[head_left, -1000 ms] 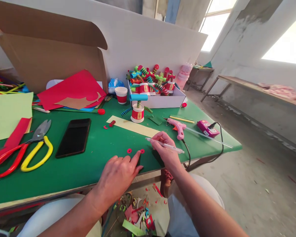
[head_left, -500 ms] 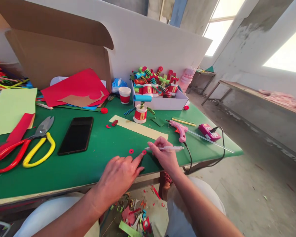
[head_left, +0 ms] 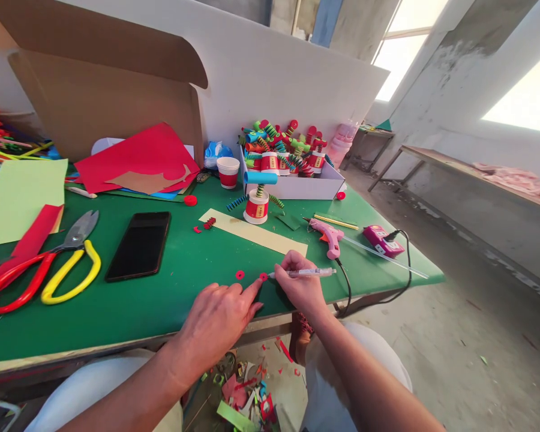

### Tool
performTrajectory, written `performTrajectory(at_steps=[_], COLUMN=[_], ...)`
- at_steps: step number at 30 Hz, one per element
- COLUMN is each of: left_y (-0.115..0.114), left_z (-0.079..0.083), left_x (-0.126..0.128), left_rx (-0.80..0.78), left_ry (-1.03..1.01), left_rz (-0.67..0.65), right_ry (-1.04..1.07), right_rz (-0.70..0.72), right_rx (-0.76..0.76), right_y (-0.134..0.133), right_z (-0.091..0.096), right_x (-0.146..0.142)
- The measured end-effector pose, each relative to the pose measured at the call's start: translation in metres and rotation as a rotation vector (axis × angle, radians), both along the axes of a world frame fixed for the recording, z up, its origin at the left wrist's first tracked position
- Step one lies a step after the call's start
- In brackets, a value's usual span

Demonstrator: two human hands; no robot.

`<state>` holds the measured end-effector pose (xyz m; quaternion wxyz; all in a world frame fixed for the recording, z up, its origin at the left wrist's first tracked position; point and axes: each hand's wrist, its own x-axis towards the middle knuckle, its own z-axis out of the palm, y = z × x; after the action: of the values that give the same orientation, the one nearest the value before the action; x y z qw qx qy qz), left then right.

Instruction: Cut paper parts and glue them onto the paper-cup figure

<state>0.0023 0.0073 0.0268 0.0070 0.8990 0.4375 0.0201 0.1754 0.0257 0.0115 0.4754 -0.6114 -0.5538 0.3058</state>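
Note:
A small red paper disc (head_left: pixel 263 276) with a dark mark at its centre lies on the green tabletop. The index fingertip of my left hand (head_left: pixel 220 312) presses its edge; the thumb is apart and the other fingers are loosely bent. My right hand (head_left: pixel 299 282) is closed around a clear white pen (head_left: pixel 312 272), its tip just right of the disc. A second red paper disc (head_left: pixel 240 275) lies to the left. Behind them a paper-cup figure (head_left: pixel 256 207) with a blue tube on top and coiled paper arms stands beside a pale yellow paper strip (head_left: pixel 261 235).
Scissors (head_left: pixel 72 264) and a black phone (head_left: pixel 139 246) lie left. A pink glue gun (head_left: pixel 327 237), its cable and a purple box (head_left: pixel 382 241) are right. A white box (head_left: pixel 306 189) of similar figures, stacked cups (head_left: pixel 228 173) and red paper (head_left: pixel 139 159) stand or lie behind.
The pen tip has shifted slightly right, off the disc's top edge, and my right fingers moved with it. My left hand stays on the disc.

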Motion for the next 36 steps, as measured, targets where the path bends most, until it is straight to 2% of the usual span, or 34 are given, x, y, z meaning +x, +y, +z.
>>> performTrajectory(at_steps=[12, 20, 36], left_y=[-0.0005, -0.0005, -0.0003], left_z=[-0.0023, -0.001, -0.0017], left_x=[-0.0009, -0.0007, -0.0007], left_rx=[0.052, -0.002, 0.015], left_ry=[-0.006, -0.01, 0.012], left_rz=[-0.019, -0.001, -0.007], right_ry=[-0.027, -0.018, -0.076], right_rz=[0.014, 0.043, 0.046], right_rx=[0.012, -0.017, -0.015], right_y=[0.0001, 0.0004, 0.0012], right_z=[-0.0021, -0.0029, -0.0023], right_x=[0.0, -0.0004, 0.0004])
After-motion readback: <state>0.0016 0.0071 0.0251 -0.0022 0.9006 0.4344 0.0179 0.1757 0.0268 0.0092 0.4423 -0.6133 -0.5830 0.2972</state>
